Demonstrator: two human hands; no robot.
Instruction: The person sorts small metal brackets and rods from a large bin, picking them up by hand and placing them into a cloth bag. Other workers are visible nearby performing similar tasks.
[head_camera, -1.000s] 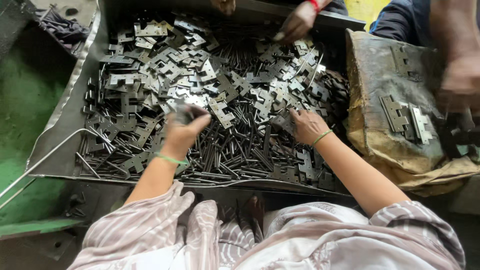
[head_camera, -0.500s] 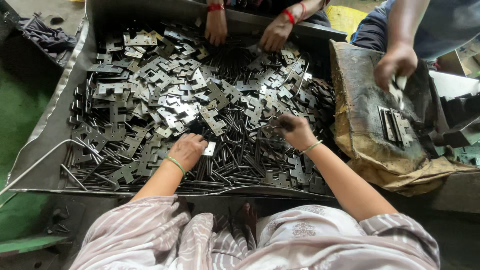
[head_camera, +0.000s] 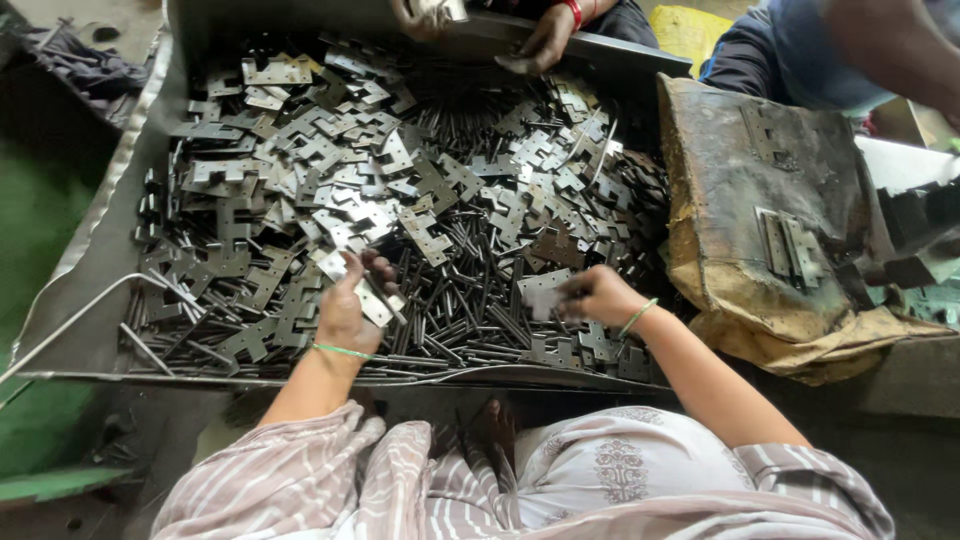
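Big metal tray (head_camera: 100, 290) heaped with stamped hinge leaves (head_camera: 300, 180) and a pile of thin dark pins (head_camera: 470, 300) running mostly toward and away from the person.

Left hand (head_camera: 345, 310) sits on the near-left part of the heap, fingers curled shut around a bright leaf (head_camera: 375, 300). That plate pokes out past the fingertips on the right, its long axis slanting from upper left down to lower right, pointing across at the other hand. Looks like a pin may be tucked alongside it in the same grip, but it's too small for me to be sure.

Right hand (head_camera: 595, 295) is just across the pins, fingers pressed together and pinching a second plate (head_camera: 540, 298) that sticks out to the left, roughly flat. It's blurred, so I can't make out its notches.

So the two pieces face each other with only a strip of pins between them, the hands close but not touching. Neither is clearly nearer the gap, maybe the right by a hair.

Other stuff: another person's hands (head_camera: 540, 45) at the far rim, a third person's arm top right, and a grimy sack (head_camera: 760, 200) beside the tray with a finished hinge (head_camera: 785, 245) lying on it.
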